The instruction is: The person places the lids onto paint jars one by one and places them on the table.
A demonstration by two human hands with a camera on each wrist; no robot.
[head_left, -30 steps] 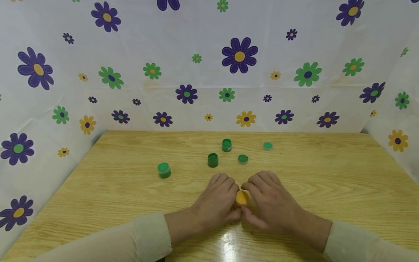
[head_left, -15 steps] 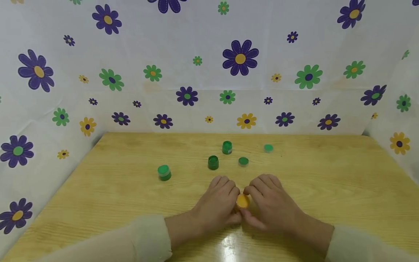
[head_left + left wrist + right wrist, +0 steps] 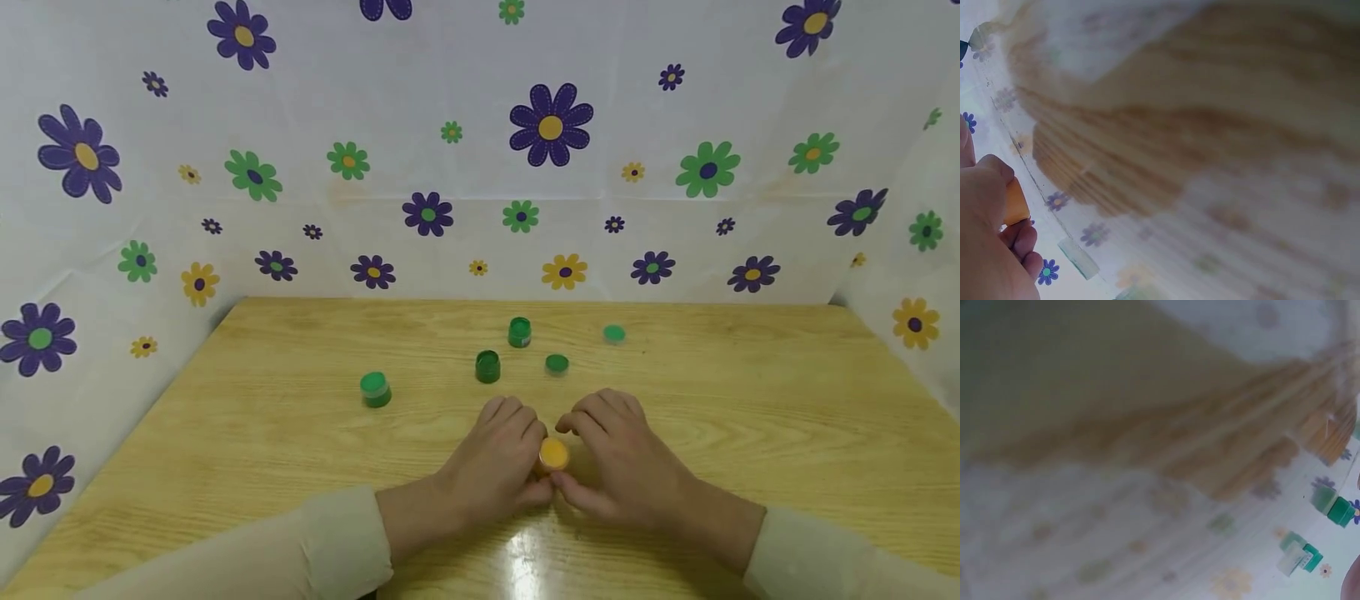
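Near the front middle of the table in the head view, my left hand [image 3: 495, 458] grips a small jar with a yellow-orange top [image 3: 554, 455]. The jar's orange side [image 3: 1016, 203] shows between thumb and fingers in the left wrist view. My right hand [image 3: 626, 467] is at the jar's right side, its thumb tip at the near rim. The bent index finger stands apart from the top, leaving a gap. Whether the thumb touches the jar I cannot tell. Only a bit of a finger [image 3: 1352, 581] shows at the right wrist view's edge.
Beyond the hands stand two uncapped green paint jars, a darker one [image 3: 487, 367] and another [image 3: 520, 333]. Two green lids lie right of them, one dark [image 3: 557, 365], one lighter [image 3: 614, 335]. A capped green jar [image 3: 376, 390] stands left. Flowered cloth [image 3: 450, 175] bounds the wooden table [image 3: 262, 467].
The right hand's fingers have lifted off the orange jar's top and spread away to the right. The left hand keeps its grip; the green jars and lids have not moved.
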